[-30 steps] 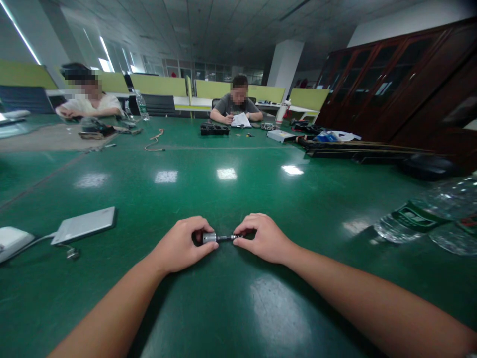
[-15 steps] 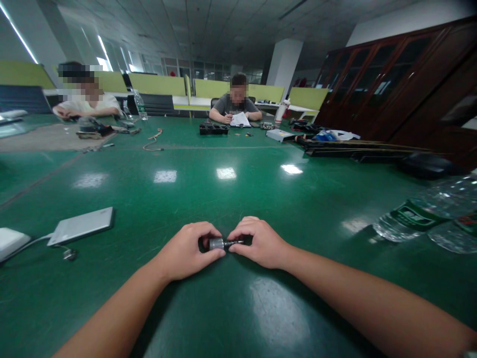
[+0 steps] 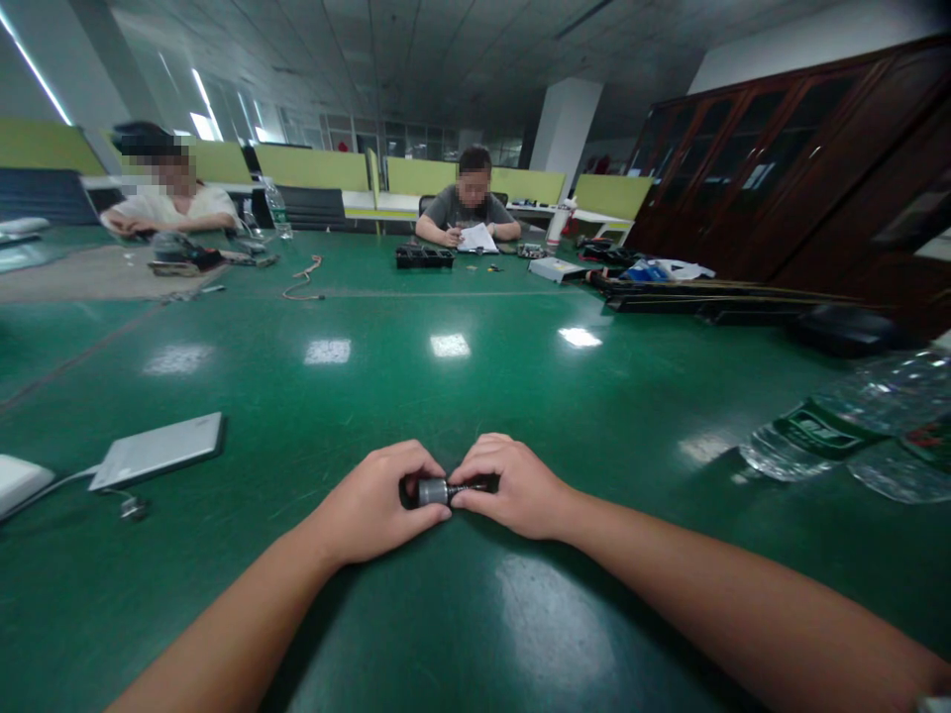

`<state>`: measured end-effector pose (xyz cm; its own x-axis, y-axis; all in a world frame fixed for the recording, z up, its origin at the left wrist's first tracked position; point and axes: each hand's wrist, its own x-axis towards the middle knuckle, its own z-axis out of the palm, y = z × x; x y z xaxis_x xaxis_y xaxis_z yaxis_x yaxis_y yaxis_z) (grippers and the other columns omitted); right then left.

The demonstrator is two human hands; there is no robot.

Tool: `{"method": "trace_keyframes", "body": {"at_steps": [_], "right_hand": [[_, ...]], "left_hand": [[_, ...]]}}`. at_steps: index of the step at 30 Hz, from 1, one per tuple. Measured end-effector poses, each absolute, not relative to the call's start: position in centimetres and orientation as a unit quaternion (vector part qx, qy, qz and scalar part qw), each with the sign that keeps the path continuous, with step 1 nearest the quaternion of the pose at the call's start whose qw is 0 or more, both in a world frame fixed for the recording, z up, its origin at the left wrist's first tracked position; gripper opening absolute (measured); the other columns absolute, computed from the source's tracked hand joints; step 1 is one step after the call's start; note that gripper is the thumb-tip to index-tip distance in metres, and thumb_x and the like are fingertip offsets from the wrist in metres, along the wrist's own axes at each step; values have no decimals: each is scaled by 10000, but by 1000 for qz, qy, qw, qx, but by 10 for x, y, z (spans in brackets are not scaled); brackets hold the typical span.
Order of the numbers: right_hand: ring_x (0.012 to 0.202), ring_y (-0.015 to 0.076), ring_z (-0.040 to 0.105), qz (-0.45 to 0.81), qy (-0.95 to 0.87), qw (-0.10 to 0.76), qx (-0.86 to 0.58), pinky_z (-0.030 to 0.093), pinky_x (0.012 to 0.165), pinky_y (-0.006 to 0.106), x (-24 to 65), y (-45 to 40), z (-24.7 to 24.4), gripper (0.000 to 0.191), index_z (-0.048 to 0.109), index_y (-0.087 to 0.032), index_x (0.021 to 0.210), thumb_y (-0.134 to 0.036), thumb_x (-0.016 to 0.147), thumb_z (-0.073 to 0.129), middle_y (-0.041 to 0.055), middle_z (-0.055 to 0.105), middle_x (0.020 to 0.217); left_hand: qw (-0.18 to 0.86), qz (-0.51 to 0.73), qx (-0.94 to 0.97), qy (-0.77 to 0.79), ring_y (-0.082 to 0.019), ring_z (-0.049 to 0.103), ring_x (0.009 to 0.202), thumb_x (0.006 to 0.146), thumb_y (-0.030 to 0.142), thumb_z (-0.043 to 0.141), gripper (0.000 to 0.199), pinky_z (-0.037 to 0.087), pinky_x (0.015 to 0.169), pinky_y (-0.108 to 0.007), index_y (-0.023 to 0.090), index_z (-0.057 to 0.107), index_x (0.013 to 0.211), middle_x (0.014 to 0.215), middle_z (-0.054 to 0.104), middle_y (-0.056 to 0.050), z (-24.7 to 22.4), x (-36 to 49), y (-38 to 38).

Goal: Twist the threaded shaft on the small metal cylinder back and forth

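A small silver metal cylinder with a thin dark shaft lies sideways between my hands, low over the green table. My left hand is closed round the cylinder, with thumb and fingers at its near and far sides. The fingers of my right hand pinch the shaft close to where it meets the cylinder. The fingertips of both hands almost meet. Part of the shaft shows within the curl of my right hand.
A silver slab-shaped device with a cable lies at left beside a white block. Plastic bottles lie at right. Across the table are a black tray, dark bars and two seated people.
My right hand's fingertips have shifted slightly left along the shaft, closer to the cylinder. My left hand keeps its hold. The view has moved a little.
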<state>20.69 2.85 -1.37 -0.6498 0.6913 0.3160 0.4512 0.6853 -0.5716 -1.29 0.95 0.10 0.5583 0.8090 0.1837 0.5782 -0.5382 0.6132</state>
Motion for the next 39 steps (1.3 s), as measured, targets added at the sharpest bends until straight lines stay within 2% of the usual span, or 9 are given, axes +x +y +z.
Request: {"method": "trace_keyframes", "body": {"at_steps": [20,39], "right_hand": [[765,163,635,232,-879,271,-317,421,811,334,207,29,-14,110,734,-203,876,-190,767,743,13,728,791],[758,169,625,232,-877,274,-319,423,787,322,209,30,-15,130,745,-189,875,-165,747,737,21,726,786]], "left_hand": [[221,215,857,414,-173,589,760,791,237,685,138,425,674,-276,194,648,917,828,632,-12,6,-9,7],[197,190,862,426,-164,571,730,819,285,669,141,400,679,-281,193,654,925,819,626,-4,6,-13,10]]}}
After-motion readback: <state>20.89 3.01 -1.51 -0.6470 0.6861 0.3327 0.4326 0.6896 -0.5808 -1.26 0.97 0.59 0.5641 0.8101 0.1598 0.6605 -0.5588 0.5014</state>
